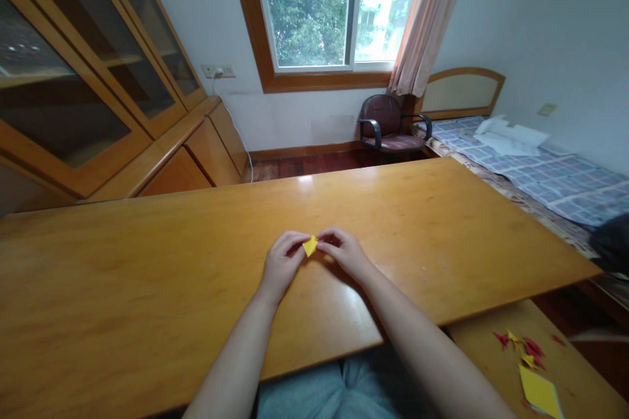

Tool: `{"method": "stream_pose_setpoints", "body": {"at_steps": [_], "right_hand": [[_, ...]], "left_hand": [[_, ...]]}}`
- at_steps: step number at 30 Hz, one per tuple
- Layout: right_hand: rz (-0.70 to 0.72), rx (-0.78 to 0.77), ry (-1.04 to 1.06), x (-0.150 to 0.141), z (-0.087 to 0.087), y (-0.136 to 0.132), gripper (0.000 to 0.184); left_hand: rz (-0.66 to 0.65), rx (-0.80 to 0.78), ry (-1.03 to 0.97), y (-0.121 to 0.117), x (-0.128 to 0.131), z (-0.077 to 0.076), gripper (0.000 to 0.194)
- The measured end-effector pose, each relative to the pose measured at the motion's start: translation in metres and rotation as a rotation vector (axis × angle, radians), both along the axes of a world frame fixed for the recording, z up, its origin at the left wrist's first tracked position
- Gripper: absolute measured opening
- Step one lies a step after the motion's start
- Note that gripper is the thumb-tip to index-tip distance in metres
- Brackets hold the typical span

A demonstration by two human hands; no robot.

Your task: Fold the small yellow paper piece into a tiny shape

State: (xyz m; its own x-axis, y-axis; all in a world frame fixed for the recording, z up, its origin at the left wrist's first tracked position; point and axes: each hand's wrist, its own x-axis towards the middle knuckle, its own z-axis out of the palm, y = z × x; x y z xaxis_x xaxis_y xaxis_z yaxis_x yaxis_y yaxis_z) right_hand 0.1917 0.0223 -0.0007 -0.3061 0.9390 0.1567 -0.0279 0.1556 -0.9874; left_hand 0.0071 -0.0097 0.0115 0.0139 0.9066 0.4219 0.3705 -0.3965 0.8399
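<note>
Just above the wooden table (196, 262), a small piece of folded yellow paper (309, 247) is held between my two hands. My left hand (286, 260) pinches its left side with thumb and fingers. From the other side, my right hand (344, 251) pinches the paper's right edge near its top. The paper looks like a small pointed diamond; its finer folds are too small to make out, and the fingertips hide part of its edges.
A lower surface (481, 353) at right holds several red and yellow folded paper pieces (528, 350) and a stack of yellow paper (540, 393). Beyond the table stand a glass-door cabinet (167, 137), an armchair (388, 121) and a bed (555, 173).
</note>
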Motion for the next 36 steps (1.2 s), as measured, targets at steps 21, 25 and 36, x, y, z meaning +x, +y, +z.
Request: {"method": "stream_pose_setpoints", "body": {"at_steps": [21,25,36], "right_hand": [[-0.031,0.205,-0.103,0.003,0.006,-0.002,0.012],[-0.019,0.244,-0.134,0.002,0.007,-0.003,0.017],[-0.040,0.259,-0.153,0.001,0.007,-0.001,0.010]], "left_hand": [[0.005,-0.227,-0.211,0.002,0.000,-0.010,0.025],[0.017,-0.229,-0.250,0.003,0.001,-0.011,0.028],[-0.014,-0.296,-0.326,0.005,-0.001,-0.015,0.031]]}}
